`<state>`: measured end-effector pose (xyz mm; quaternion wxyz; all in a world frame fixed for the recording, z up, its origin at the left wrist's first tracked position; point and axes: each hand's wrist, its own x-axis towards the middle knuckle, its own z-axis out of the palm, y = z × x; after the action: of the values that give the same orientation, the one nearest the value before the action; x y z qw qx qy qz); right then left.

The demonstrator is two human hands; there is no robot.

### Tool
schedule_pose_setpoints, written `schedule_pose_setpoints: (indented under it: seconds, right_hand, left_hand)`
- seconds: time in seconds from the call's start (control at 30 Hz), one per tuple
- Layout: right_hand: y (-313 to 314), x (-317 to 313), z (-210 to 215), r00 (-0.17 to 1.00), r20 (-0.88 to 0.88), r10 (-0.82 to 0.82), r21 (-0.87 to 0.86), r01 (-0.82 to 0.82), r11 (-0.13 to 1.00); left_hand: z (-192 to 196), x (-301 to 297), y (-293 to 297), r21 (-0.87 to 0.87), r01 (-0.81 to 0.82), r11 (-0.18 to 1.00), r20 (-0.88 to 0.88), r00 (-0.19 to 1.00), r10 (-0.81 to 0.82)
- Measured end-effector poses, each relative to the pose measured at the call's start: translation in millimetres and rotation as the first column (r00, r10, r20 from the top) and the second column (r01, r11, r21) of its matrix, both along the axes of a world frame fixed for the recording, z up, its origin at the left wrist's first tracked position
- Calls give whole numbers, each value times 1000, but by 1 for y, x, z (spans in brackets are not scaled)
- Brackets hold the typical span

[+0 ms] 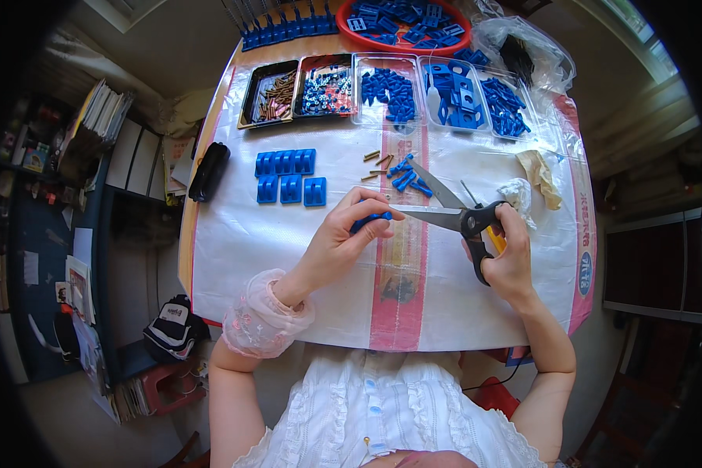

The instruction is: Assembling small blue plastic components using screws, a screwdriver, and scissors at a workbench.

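My left hand (343, 232) is closed around a small blue plastic part (372, 221), much of it hidden by the fingers. In my right hand (510, 253) is a pair of black-handled scissors (443, 215) with the blades spread. One blade tip reaches close to my left fingertips; the other points at a small heap of blue plastic pegs (410, 179). Beside that heap lie several brass-coloured screws (378, 160). A yellow-handled tool (496, 239), perhaps a screwdriver, shows by my right hand; I cannot tell whether it is held. Several blue blocks (290, 189) stand in two rows on the left.
Trays line the far side: screws (279, 97), small blue-and-silver pieces (325, 87), blue parts (388, 93), blue plates (464, 101) and pegs (507, 108). Behind sits a red basin (404, 47). A black case (209, 171) lies left; crumpled tissue (516, 199) and beige paper (540, 179) lie right.
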<state>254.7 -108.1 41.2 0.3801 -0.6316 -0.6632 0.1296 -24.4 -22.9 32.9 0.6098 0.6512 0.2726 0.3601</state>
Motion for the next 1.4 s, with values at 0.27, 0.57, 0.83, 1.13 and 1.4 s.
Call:
schedule_pose_setpoints:
  seconds: [0.27, 0.57, 0.83, 1.13, 1.4]
  right_hand:
    - [-2, -4, 0, 995, 98, 35, 4, -36, 999]
    - [-2, -5, 0, 990, 128, 61, -6, -60, 998]
    - [-2, -7, 2, 990, 127, 56, -13, -55, 998]
    - [-2, -6, 1, 988, 133, 73, -10, -72, 997]
    - [-2, -6, 2, 989, 132, 67, -30, -64, 998]
  left_hand:
    - [5, -7, 2, 133, 32, 991, -146, 989, -12]
    - [14, -2, -5, 236, 9, 972, -181, 983, 34]
    - [14, -1, -5, 253, 16, 967, -184, 982, 31]
    - [15, -2, -5, 254, 26, 967, -195, 980, 25]
    - [10, -3, -6, 354, 8, 935, -202, 977, 68]
